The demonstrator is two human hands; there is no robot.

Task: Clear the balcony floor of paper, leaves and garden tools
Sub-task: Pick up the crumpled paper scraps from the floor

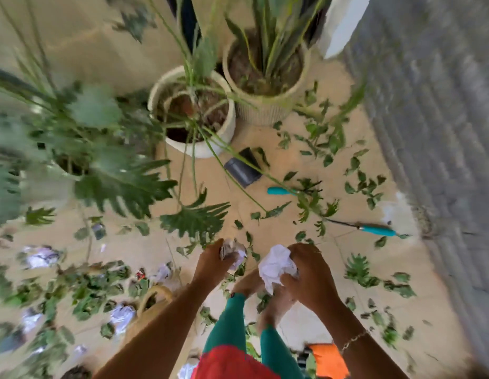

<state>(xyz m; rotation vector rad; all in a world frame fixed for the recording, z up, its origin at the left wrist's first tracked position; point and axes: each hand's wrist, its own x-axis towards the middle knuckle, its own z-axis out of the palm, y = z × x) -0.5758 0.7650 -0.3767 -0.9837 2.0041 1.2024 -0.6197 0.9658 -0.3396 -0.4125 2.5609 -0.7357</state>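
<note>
Crumpled paper, two wads, both off the floor and in hand at centre frame, above the person's bare feet.
- White paper wad (276, 265): right hand (311, 272) grips it, fingers curled round its right side.
- Printed paper wad (233, 251): left hand (214, 261) grips it, fingers curled over the top.
- The wads are near each other and not touching.

More paper scraps (40, 255) lie on the floor to the left, mixed into the leaves. That side is heavily blurred, so no count is possible.

Loose leaves (358, 272) are scattered over most of the floor, densest at lower left and upper right.

Garden tools, both flat on the floor:
- First tool (281, 191): long axis roughly left-right. The teal handle end points left and the working end is hidden under leaves to the right.
- Second tool (374, 229): long axis left-right, dipping slightly to the right. The dark metal shaft points left and the teal handle points right, toward the wall.

Surface: beige tiled floor (300, 326) with faint grout lines.

Room:
- A grey ribbed wall (434, 110) runs down the right edge.
- Two cream pots (226, 127) with plants stand upright and side by side at the top, and large lobed foliage fills the left.
- A small dark pot (244, 172) lies on its side just below the cream pots.
- A woven basket (153, 305) sits under the left forearm.
</note>
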